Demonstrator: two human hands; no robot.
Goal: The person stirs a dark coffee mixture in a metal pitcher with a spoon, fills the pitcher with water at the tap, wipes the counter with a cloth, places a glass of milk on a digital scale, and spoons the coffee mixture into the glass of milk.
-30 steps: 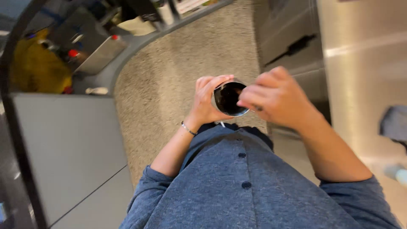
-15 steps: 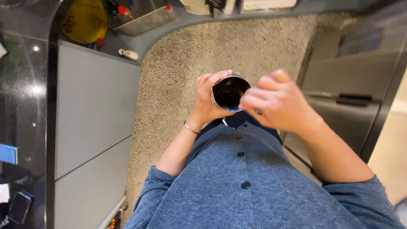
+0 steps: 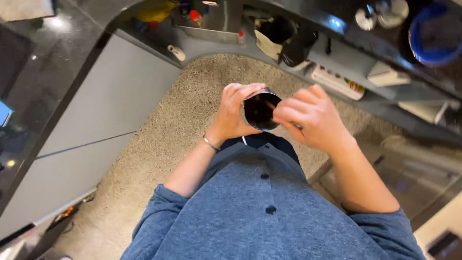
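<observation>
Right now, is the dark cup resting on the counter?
No, the dark cup is held up in the left hand, above the speckled floor.

Cup [image 3: 260,111]: shiny metal rim, dark glossy inside. Shirt [image 3: 269,212]: blue heathered knit cloth, matt, dark smooth buttons. Bracelet [image 3: 210,143]: thin bright metal. Floor mat [image 3: 159,144]: coarse speckled beige, rough. Cabinet fronts [image 3: 96,125]: smooth matt grey. Counter [image 3: 43,72]: dark polished, reflective.
</observation>
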